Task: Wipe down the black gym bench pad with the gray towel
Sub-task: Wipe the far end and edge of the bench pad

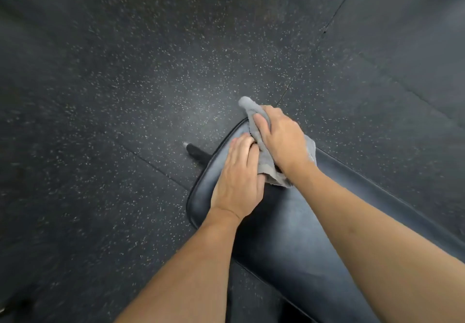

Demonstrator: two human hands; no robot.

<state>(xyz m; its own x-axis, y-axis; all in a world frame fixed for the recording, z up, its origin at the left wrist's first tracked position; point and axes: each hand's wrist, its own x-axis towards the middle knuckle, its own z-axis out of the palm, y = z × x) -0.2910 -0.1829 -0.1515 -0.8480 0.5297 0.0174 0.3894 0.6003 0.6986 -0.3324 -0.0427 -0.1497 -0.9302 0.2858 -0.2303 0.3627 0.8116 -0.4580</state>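
The right hand (281, 139) presses the gray towel (264, 156) flat against the far end of the black bench pad (289, 227). Its fingers (261, 123) lie close together over the bunched cloth, and one corner of the towel sticks out past the pad's edge toward 12 o'clock. The left hand (239, 179) sits just beside it at 8 o'clock, palm down on the pad, its fingers curled against the towel's near edge; whether they pinch the cloth or only steady it, I cannot tell.

The pad's long axis runs from the hands back toward 5 o'clock, under the right forearm. Nearly all the unwiped length seems to lie that way, so the next stroke probably calls for a pull toward the body, led by the right hand, which is the one on the cloth. The speckled floor (125, 96) surrounds the pad.
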